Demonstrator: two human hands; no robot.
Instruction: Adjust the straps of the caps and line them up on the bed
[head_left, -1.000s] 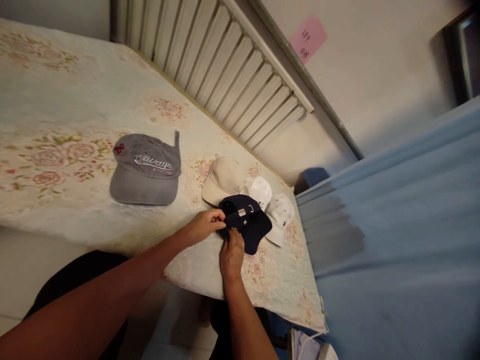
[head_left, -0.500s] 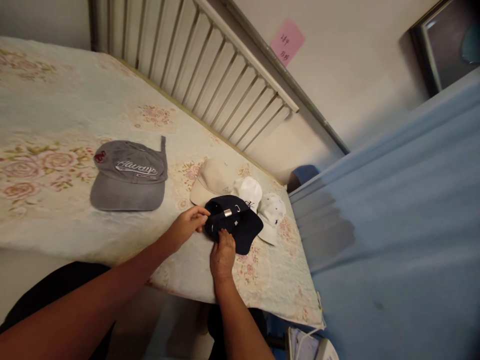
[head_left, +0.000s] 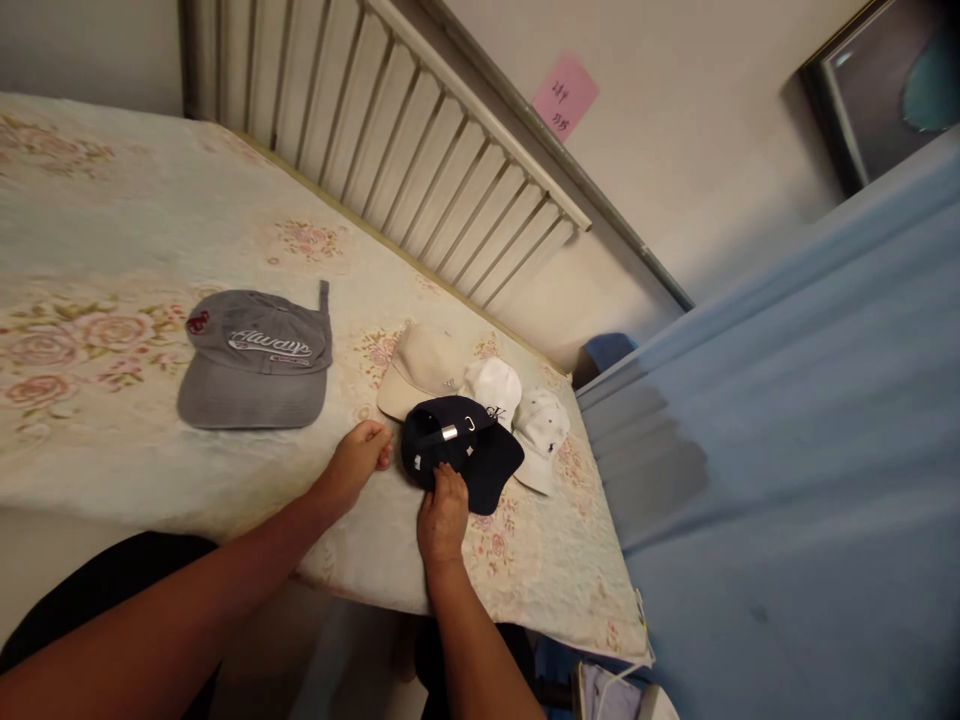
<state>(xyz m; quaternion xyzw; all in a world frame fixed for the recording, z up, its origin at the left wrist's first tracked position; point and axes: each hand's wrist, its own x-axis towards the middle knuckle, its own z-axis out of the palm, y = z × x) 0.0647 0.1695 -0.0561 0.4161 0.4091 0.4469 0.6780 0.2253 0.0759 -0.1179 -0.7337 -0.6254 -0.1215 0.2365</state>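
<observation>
A black baseball cap [head_left: 493, 468] lies tipped over, its hollow inside and the strap with a metal buckle facing me and its brim pointing right. My right hand [head_left: 444, 510] grips the near edge of this cap, fingers over the rim and the thumb partly hidden. Just left of the cap, a small gap away from it, is my left hand [head_left: 358, 462], its fingers curled in with nothing visible in them. Behind the black cap sit a beige cap [head_left: 424, 362], a white cap [head_left: 495, 385] with black letters, and another white cap [head_left: 543, 425] with a small dark logo.
A grey cap [head_left: 259, 365] with white lettering rests to the left on the flowered tablecloth [head_left: 150, 220]. A white radiator [head_left: 442, 160] runs along the back edge. At the right hangs a blue curtain [head_left: 750, 480]. My dark-clothed legs are below the near edge.
My left hand has let go of the black cap's left edge and drawn back a little to the left, its fingers curling. My right hand stays on the cap.
</observation>
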